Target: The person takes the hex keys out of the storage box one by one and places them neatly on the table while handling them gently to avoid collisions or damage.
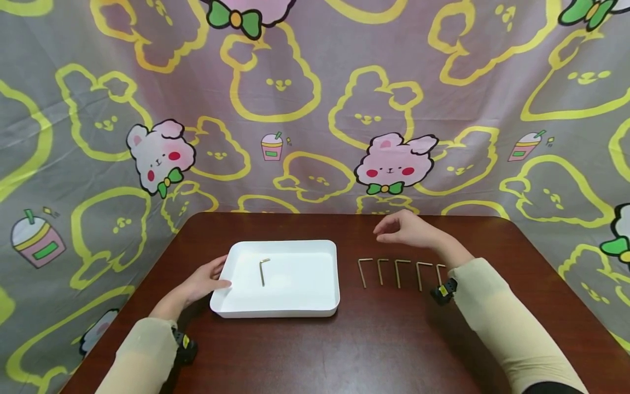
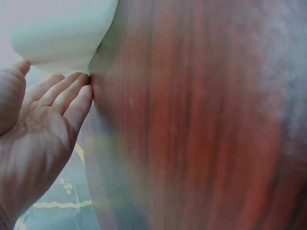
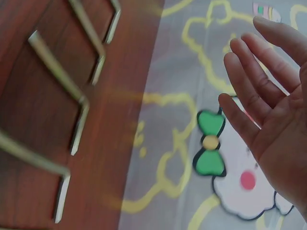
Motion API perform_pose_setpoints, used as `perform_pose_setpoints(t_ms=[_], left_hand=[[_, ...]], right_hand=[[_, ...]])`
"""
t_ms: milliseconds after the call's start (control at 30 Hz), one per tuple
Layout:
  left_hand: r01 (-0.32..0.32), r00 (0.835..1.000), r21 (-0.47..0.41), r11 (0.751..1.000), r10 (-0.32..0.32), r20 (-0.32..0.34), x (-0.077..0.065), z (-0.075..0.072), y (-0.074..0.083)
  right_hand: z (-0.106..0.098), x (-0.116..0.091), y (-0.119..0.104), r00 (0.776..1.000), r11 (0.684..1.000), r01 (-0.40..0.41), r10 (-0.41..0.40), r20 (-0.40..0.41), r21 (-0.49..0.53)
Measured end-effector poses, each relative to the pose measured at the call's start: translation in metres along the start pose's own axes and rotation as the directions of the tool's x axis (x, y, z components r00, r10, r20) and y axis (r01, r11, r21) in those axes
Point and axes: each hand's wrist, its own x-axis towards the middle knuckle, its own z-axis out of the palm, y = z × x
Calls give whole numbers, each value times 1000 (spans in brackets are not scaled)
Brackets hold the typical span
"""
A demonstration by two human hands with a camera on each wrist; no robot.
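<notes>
A white rectangular tray [image 1: 295,306] sits on the left half of the table, with one L-shaped hex key [image 1: 262,273] lying in it. My left hand [image 1: 203,280] holds the tray by its left edge, thumb over the rim and fingers against the outside; the left wrist view also shows that hand [image 2: 43,115] at the tray's wall [image 2: 57,48]. Right of the tray, several brass-coloured hex keys [image 1: 397,273] lie in a row. Above and behind them hovers my right hand [image 1: 406,229], holding nothing. Its fingers are loosely extended in the right wrist view, apart from the hex keys [image 3: 80,120].
The dark brown wooden table [image 1: 315,350] ends at a back edge just behind my right hand. A patterned cloth [image 1: 315,137] with cartoon animals hangs behind and beside it. My right forearm [image 1: 507,323] passes close to the rightmost hex key [image 1: 440,273].
</notes>
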Motion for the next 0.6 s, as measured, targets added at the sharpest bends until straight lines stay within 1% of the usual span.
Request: perform_pose_setpoints(t_ms=[167,333,600], left_hand=[[0,1000,-7,1000,0,-2,0,-1,1],[12,1000,-13,1000,-12,4,-1,0,1],[7,1000,-9,1000,-7,2,0,0,-1]], right_hand=[[6,17,-22,999,1000,28,-28,33,5],[18,35,-44,995,998,53,-55,79,24],[41,64,-75,980,990,133,-138,144,40]])
